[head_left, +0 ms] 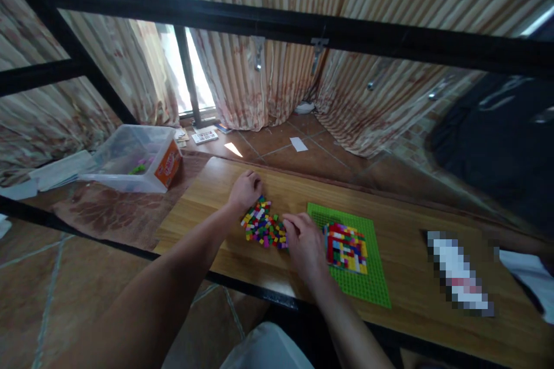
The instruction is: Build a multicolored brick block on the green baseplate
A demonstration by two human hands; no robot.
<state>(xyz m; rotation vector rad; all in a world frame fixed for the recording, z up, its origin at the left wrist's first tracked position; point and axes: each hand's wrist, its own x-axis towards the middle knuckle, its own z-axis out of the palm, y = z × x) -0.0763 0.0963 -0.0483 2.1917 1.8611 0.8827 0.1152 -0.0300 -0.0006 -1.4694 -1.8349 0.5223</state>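
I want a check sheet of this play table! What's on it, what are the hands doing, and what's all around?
Surface: wooden table, with a brown patterned cloth at its left end.
Job's things: pile of small coloured bricks; green baseplate bearing a multicoloured brick build.
Clutter: clear plastic box with an orange label on the cloth; a blurred-out item on the table's right.
Hands: left hand rests at the pile's far edge; right hand lies between pile and baseplate, touching the bricks. Whether either grips a brick cannot be told.
Cables: nothing seen.
Surroundings: striped curtains, window, black frame bar, tiled floor with papers.
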